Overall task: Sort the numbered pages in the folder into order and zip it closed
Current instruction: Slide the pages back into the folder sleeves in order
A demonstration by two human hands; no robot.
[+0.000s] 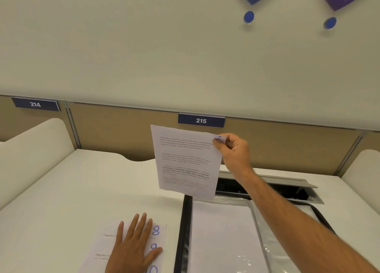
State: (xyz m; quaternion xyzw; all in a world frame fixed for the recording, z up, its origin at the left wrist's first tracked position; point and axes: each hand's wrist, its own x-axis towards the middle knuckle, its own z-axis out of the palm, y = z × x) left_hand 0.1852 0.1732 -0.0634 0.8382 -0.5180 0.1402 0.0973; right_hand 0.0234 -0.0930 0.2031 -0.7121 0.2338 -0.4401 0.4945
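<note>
My right hand (232, 151) pinches the top right corner of a printed page (185, 161) and holds it up in the air above the desk; a blue number sits at that corner, partly under my thumb. My left hand (133, 246) lies flat with spread fingers on a stack of pages (160, 231) near the front of the desk, where blue numbers 8 and 9 show. To the right lies the open black-edged zip folder (182, 231) with more white pages (222, 231) in it.
The white desk (72, 190) ends at a tan partition (123, 133) with number plates 214 and 215. A grey cable hatch (287, 190) stands open behind the folder. White rounded dividers rise at the left and right.
</note>
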